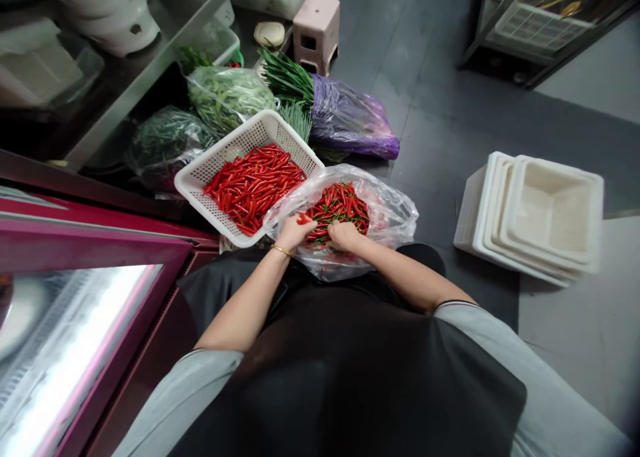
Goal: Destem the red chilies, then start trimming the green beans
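Observation:
My left hand [295,233], with a gold bracelet at the wrist, is closed around red chili peppers [303,219]; a bit of red shows at its fingers. Close to it, my right hand [344,235] is curled over the pile of green-stemmed chili peppers [345,207]; what its fingers pinch is too small to make out. The pile lies in an open clear plastic bag [395,210] at my lap. Touching the bag on the left is a white perforated basket [200,173] with many red chili peppers [257,183], mostly without green stems.
Beyond the basket lie bagged leafy greens [230,93] and long green stalks [287,77] in a purple bag [350,120]. A pink stool [317,27] stands behind them. Nested white baskets [555,210] sit on the floor at right. A lit red-framed cabinet [95,243] is at left.

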### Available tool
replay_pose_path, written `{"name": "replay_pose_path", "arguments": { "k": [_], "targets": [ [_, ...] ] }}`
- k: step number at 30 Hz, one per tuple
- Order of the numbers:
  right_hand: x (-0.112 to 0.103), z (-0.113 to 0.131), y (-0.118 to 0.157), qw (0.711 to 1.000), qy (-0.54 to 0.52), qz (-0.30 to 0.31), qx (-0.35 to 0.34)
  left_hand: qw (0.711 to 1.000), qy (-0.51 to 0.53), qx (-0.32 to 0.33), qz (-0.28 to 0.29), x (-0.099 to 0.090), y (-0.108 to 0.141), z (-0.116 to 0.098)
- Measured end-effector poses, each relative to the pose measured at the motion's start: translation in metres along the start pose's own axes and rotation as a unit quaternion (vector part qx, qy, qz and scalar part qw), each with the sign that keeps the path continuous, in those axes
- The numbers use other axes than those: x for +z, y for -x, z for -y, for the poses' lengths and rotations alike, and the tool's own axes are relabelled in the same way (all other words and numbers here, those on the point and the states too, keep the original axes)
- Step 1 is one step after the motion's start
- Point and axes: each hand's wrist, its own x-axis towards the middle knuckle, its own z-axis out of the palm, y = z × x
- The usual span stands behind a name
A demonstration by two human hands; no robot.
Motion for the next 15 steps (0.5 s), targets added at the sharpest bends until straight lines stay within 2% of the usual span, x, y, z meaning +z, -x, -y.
{"name": "replay_pose_path", "arguments": {
  "k": [1,2,4,5,7,8,10,13,15],
  "targets": [
    [0.004,0.002,0.001,1.0,0.013,0.013,0.002,0.995,-0.091,0.021,0.023,0.004,0.003,0.007],
    [0.007,-0.001,0.005,1.0,0.021,0.018,0.004,0.978,-0.195,0.04,0.061,0.008,0.008,0.016],
    [0.01,-0.013,0.017,1.0,0.021,0.012,0.009,0.916,-0.368,0.063,0.146,0.016,0.02,0.033],
    [0.01,-0.02,0.023,1.0,0.017,0.003,0.006,0.888,-0.419,0.065,0.178,0.02,0.027,0.039],
    [0.008,-0.03,0.031,0.999,0.007,-0.035,-0.009,0.859,-0.461,0.069,0.212,0.023,0.037,0.044],
    [0.006,-0.032,0.03,0.998,0.004,-0.058,-0.021,0.853,-0.471,0.076,0.211,0.022,0.04,0.041],
    [0.005,-0.03,0.022,0.995,0.01,-0.086,-0.047,0.838,-0.51,0.1,0.166,0.019,0.038,0.028],
    [0.005,-0.019,0.001,0.995,0.029,-0.056,-0.083,0.808,-0.568,0.149,0.051,0.013,0.021,0.005],
    [0.004,-0.015,-0.007,0.994,0.023,-0.044,-0.098,0.798,-0.575,0.178,0.02,0.011,0.006,-0.002]
  ]
}}
